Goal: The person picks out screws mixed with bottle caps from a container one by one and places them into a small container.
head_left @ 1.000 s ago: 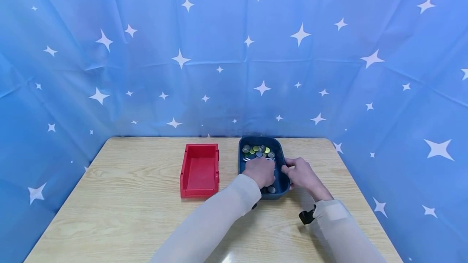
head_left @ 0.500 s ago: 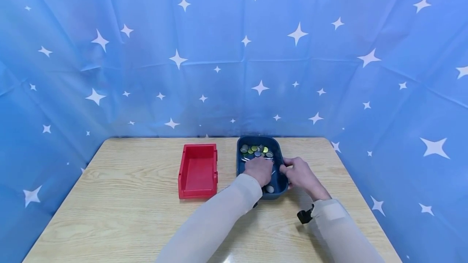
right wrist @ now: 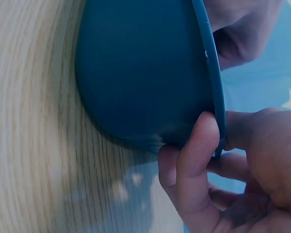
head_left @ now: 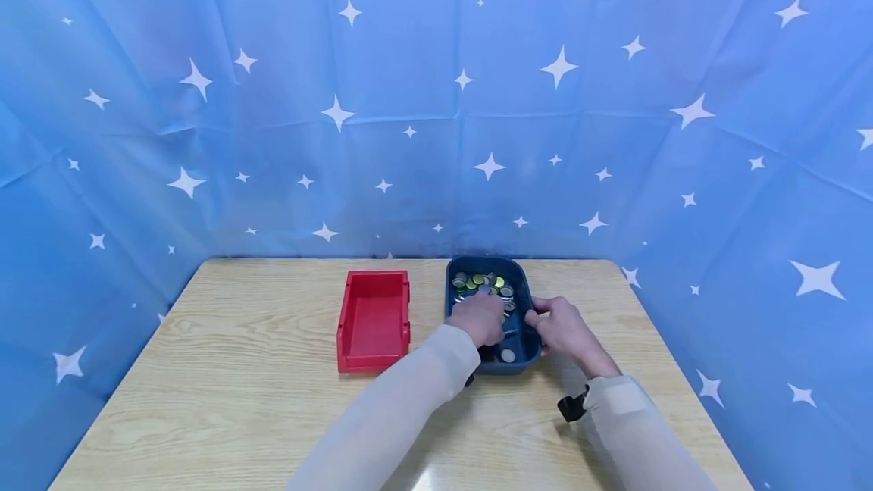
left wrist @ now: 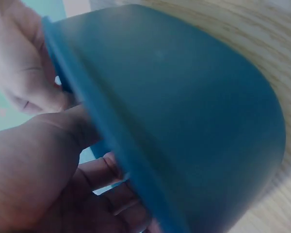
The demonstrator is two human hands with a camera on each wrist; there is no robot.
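Note:
A dark blue bin [head_left: 506, 369] stands at the back of the table, holding small round silver and yellow-green pieces [head_left: 480, 279] that look like bottle caps, and thin silvery pieces. My left hand [head_left: 480, 320] reaches over the near left side into it, fingers bent down among the pieces. The left wrist view shows this hand [left wrist: 43, 170] past the rim, its fingertips partly hidden by the bin wall [left wrist: 179, 102]; I cannot tell whether it pinches anything. My right hand [head_left: 563, 326] grips the right rim, with fingers [right wrist: 199, 150] outside the wall and thumb over the edge.
Left of the bin stands a red open-front tray [head_left: 373, 324], with a gap of bare table between them. The wooden tabletop [head_left: 204, 385] ends against a blue star-printed curtain [head_left: 409, 203]. One round silver piece [head_left: 508, 355] lies apart near the bin's front.
My left hand has shifted slightly to the left inside the bin, showing more of its floor. The right hand keeps its grip on the rim; bin and tray stay put.

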